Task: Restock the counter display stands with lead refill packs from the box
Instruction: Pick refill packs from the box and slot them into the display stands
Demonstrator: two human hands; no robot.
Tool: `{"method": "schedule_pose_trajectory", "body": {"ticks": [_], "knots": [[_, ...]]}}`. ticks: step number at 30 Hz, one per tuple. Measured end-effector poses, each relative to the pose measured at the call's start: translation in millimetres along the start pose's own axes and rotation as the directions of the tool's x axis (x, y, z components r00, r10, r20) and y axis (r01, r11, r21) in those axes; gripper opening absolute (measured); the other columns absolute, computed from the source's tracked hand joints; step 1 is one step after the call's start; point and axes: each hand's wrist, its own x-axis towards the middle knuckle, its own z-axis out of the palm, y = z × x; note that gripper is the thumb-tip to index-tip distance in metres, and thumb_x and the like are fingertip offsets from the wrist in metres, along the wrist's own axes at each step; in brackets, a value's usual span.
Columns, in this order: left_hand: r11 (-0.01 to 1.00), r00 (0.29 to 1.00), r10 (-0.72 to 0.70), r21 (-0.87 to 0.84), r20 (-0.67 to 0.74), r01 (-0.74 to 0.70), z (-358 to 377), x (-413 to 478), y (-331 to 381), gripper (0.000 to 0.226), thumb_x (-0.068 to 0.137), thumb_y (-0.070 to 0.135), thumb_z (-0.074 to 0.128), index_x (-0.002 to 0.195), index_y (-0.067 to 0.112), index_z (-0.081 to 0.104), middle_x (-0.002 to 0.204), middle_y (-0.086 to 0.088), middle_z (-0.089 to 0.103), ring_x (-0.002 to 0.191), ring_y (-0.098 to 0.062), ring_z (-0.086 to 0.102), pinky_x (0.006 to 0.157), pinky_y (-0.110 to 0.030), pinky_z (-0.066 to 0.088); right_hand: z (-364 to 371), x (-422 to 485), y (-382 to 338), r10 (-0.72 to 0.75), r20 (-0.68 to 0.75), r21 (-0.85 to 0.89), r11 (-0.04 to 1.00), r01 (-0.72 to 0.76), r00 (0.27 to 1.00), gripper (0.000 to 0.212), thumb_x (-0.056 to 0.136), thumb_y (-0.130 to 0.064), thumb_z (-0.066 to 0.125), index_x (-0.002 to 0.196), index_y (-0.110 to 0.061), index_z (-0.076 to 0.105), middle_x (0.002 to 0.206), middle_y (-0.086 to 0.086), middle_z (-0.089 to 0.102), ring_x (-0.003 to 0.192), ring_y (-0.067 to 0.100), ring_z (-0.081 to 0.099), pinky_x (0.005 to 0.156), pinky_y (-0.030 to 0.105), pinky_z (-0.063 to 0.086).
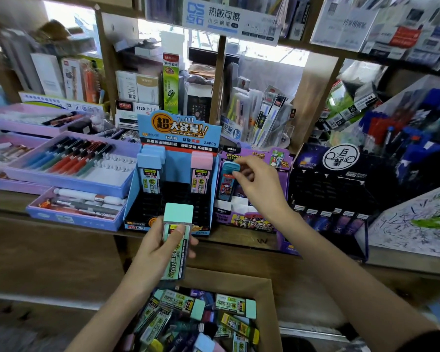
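My left hand (160,246) grips a mint-green capped lead refill pack (177,227) upright, just in front of the blue display stand (131,199). That stand holds blue-capped packs (151,174) on its left and pink-capped packs (201,174) on its right. My right hand (260,184) pinches a blue-capped pack (227,182) with cartoon print, over the purple display stand (283,174). Below, the open cardboard box (272,301) holds several loose refill packs (231,303).
A black display stand (340,179) stands right of the purple one. Purple pen trays (69,182) lie on the counter at the left. Shelves behind carry boxed stationery. A clear bin of blue pens (417,128) sits far right. The wooden counter edge (61,237) runs in front.
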Motion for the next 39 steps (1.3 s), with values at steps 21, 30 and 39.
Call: {"method": "schedule_pose_trajectory", "body": {"ticks": [21, 30, 39], "knots": [[0.987, 0.981, 0.161, 0.011, 0.112, -0.163, -17, 24, 37, 0.029, 0.086, 0.025, 0.05, 0.113, 0.013, 0.053, 0.086, -0.009, 0.072, 0.069, -0.02, 0.07, 0.061, -0.023, 0.054, 17, -22, -77, -0.062, 0.364, 0.283, 0.958, -0.047, 0.929, 0.024, 0.092, -0.023, 0.058, 0.114, -0.015, 0.061, 0.104, -0.005, 0.06, 0.087, 0.003, 0.055, 0.076, 0.018, 0.043], [0.575, 0.925, 0.379, 0.787, -0.012, -0.225, -72, 54, 21, 0.036, 0.086, 0.037, 0.06, 0.116, 0.018, 0.052, 0.111, 0.009, 0.056, 0.103, -0.007, 0.049, 0.081, -0.024, 0.04, 19, 39, -76, -0.007, 0.151, 0.317, 0.947, -0.041, 0.988, 0.01, 0.086, -0.016, 0.066, 0.096, -0.017, 0.064, 0.089, -0.003, 0.063, 0.086, 0.025, 0.062, 0.081, 0.038, 0.051], [0.417, 0.93, 0.275, 0.841, 0.244, -0.344, -88, 44, -4, 0.063, 0.087, 0.061, 0.031, 0.107, 0.014, 0.067, 0.11, 0.003, 0.064, 0.107, -0.015, 0.058, 0.088, -0.038, 0.047, 64, 60, -48, -0.168, 0.123, -0.051, 0.983, 0.175, 0.978, 0.014, 0.088, -0.019, 0.063, 0.1, -0.013, 0.066, 0.088, 0.006, 0.068, 0.074, 0.021, 0.061, 0.068, 0.033, 0.046]]}}
